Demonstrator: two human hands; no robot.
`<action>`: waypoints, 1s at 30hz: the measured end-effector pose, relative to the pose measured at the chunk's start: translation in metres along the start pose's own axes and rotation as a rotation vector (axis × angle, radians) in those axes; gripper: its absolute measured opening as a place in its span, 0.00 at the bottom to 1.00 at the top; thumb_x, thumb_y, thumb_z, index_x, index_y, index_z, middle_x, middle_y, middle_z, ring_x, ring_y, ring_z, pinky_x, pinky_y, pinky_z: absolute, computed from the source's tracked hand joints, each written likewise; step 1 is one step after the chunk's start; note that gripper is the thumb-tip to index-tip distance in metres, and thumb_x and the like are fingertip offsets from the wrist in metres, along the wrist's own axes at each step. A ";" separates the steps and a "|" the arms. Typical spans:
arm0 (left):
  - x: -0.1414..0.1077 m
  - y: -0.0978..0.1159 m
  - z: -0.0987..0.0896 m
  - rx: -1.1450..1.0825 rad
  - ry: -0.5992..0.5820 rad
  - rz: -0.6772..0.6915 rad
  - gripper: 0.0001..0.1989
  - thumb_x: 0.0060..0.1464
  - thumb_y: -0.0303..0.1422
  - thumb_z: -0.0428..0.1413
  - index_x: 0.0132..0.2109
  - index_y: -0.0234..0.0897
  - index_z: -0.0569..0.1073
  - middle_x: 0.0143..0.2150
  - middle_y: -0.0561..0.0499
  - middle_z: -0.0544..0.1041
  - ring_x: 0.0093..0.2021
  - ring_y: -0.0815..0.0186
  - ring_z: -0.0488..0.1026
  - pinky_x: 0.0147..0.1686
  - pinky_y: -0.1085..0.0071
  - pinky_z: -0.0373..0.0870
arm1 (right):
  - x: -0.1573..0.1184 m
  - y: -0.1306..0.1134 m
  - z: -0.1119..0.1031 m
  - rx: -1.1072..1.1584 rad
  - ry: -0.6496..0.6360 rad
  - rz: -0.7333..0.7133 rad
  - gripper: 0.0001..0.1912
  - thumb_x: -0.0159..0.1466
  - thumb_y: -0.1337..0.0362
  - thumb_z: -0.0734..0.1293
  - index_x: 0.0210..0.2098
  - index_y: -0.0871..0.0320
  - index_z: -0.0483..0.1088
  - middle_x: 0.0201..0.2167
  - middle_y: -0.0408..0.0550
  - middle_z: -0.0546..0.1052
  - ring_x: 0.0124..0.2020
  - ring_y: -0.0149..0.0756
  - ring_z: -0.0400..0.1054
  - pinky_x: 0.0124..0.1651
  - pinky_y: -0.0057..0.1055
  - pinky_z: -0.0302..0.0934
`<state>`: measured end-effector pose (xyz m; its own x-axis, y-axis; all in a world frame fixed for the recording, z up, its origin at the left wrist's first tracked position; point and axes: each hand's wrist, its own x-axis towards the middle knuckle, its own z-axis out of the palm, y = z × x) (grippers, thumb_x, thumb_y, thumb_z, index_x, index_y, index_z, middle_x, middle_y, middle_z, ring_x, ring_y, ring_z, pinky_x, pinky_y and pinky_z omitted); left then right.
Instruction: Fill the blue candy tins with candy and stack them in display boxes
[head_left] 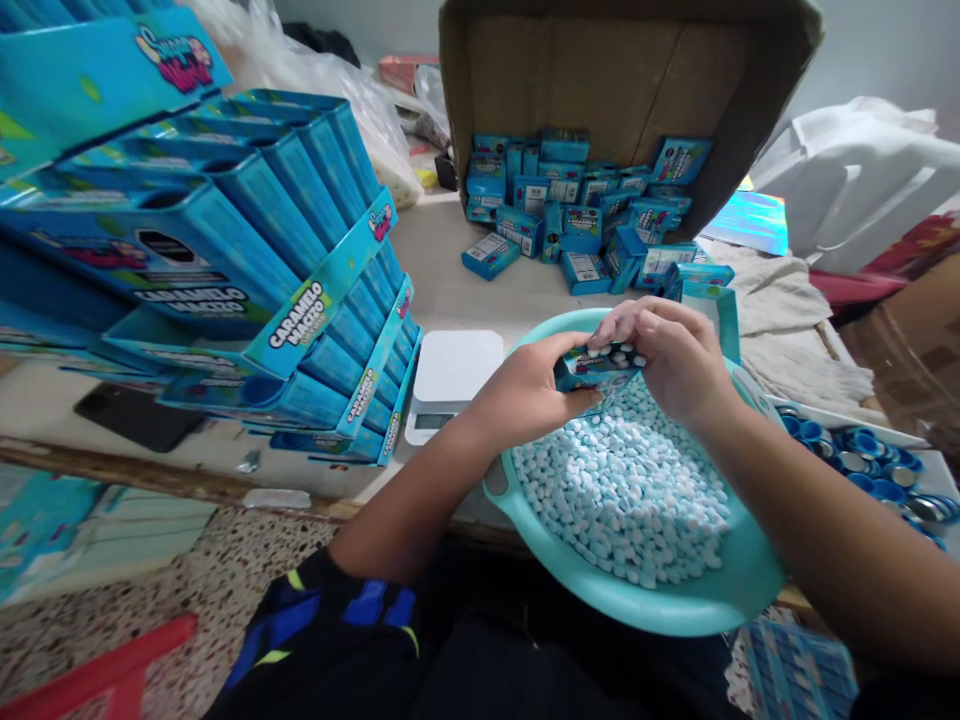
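Over the basin, my left hand (536,385) grips a small blue candy box (589,370) between thumb and fingers. White candies show at the box's open top. My right hand (675,350) is at that opening with its fingers curled together, and candies show at its fingertips; how many it holds is hidden. Below both hands, a turquoise plastic basin (675,610) contains a heap of small white and pale blue candies (622,490).
A white kitchen scale (457,370) stands left of the basin, beside stacked blue display trays (315,310). Several small candy boxes (581,230) lie in and before a cardboard carton (585,70). A dark phone (139,415) lies left; blue caps (862,465) fill a tray at right.
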<state>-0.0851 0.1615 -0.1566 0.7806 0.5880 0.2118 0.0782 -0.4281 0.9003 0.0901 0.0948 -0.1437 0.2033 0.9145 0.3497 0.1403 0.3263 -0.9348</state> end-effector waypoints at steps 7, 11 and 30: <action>0.000 -0.005 0.002 -0.050 0.029 -0.031 0.31 0.54 0.38 0.66 0.64 0.41 0.70 0.61 0.43 0.76 0.58 0.51 0.76 0.57 0.51 0.75 | -0.003 -0.009 0.000 -0.241 -0.063 -0.145 0.12 0.66 0.54 0.68 0.29 0.52 0.75 0.32 0.47 0.79 0.37 0.41 0.72 0.45 0.40 0.66; -0.001 -0.006 0.003 -0.027 0.068 -0.020 0.32 0.55 0.40 0.65 0.65 0.41 0.69 0.60 0.42 0.76 0.58 0.52 0.76 0.58 0.53 0.74 | -0.004 -0.010 0.002 -0.339 -0.086 -0.213 0.10 0.67 0.58 0.68 0.30 0.52 0.75 0.34 0.48 0.80 0.38 0.42 0.73 0.44 0.41 0.66; -0.001 -0.008 0.004 0.051 0.218 0.020 0.29 0.53 0.34 0.66 0.62 0.42 0.72 0.54 0.46 0.80 0.50 0.58 0.80 0.50 0.62 0.78 | -0.004 -0.003 -0.001 -0.375 0.099 -0.219 0.09 0.63 0.70 0.68 0.41 0.51 0.74 0.50 0.49 0.77 0.54 0.43 0.73 0.53 0.42 0.74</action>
<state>-0.0841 0.1610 -0.1658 0.6306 0.7108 0.3118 0.0994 -0.4724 0.8757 0.0896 0.0896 -0.1421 0.2188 0.8001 0.5585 0.5289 0.3838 -0.7570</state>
